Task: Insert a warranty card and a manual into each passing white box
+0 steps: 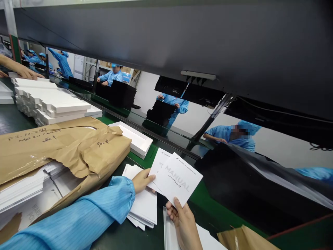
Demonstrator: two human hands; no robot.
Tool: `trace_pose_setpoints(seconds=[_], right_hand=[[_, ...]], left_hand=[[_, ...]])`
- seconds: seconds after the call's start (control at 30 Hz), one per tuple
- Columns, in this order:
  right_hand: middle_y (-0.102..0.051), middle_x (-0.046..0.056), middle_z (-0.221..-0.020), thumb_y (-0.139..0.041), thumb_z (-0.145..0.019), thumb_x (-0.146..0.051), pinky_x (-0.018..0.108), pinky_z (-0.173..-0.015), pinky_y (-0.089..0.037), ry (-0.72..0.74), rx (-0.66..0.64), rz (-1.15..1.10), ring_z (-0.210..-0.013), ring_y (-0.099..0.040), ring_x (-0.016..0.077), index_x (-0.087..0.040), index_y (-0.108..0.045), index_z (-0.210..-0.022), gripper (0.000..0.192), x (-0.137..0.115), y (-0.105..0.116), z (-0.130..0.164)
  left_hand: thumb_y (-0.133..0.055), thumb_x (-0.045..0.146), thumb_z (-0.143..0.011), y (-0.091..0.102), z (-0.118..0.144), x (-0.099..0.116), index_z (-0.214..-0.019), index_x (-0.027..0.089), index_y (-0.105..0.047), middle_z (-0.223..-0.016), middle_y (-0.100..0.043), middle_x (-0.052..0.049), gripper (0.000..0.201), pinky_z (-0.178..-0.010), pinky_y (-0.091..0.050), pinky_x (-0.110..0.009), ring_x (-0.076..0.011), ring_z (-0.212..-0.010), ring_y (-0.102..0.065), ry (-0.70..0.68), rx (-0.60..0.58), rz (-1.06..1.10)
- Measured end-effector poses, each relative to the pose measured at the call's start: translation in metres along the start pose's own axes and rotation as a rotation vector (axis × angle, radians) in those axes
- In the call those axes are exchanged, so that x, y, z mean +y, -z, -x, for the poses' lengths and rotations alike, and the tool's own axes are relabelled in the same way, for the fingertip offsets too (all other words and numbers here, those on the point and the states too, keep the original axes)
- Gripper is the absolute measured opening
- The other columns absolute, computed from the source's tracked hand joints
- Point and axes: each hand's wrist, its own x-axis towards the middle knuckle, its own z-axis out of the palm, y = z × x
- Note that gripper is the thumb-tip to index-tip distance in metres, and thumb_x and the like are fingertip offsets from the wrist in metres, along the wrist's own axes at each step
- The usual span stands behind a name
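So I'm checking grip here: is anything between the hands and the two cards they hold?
Nothing visible. The left hand pinches the back card at its left edge, and the right hand grips the manual at its bottom corner, both bare-fingered, above the paper stack.

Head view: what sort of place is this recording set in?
Most likely a factory packing line. Both hands, left hand and right hand, hold printed manual cards; stacks of white box trays sit on the green bench; workers in blue gowns and caps line the far side.
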Motion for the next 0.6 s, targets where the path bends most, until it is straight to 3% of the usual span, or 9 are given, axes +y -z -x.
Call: trace_pose_setpoints(seconds=[0.2, 0.4, 0.6], right_hand=[[-0.054, -0.002, -0.053, -0.053, -0.066, -0.044, 0.020, -0.043, -0.035, 0.006, 0.007, 0.003, -0.046, -0.043, 0.0092, -0.017, -0.046, -0.073, 0.028, 0.0003, -0.0004, -0.0002], [-0.052, -0.003, -0.053, -0.053, -0.065, -0.047, 0.022, -0.043, -0.037, 0.028, 0.031, 0.013, -0.045, -0.043, 0.0097, -0.018, -0.045, -0.069, 0.030, -0.0009, -0.0028, 0.0003], [-0.051, -0.004, -0.052, -0.051, -0.067, -0.044, 0.020, -0.041, -0.034, 0.069, 0.071, 0.022, -0.044, -0.041, 0.0089, -0.018, -0.044, -0.074, 0.028, -0.0002, -0.0024, -0.0003]], left_hand=[[-0.046, 0.045, -0.068, 0.0005, -0.0002, -0.0020, -0.098, 0.014, -0.045, -0.066, -0.054, -0.001, 0.044, -0.044, -0.043, -0.022, -0.0077, -0.047, -0.050, -0.017, 0.000, -0.031], [-0.037, 0.044, -0.073, 0.0022, -0.0010, -0.0040, -0.099, 0.013, -0.043, -0.049, -0.054, 0.002, 0.041, -0.032, -0.028, -0.012, -0.0044, -0.034, -0.046, -0.006, -0.018, -0.142], [-0.041, 0.041, -0.073, 0.0006, -0.0022, -0.0030, -0.095, 0.013, -0.042, -0.052, -0.055, 0.002, 0.035, -0.035, -0.031, -0.013, -0.0040, -0.036, -0.048, -0.012, -0.032, -0.152]])
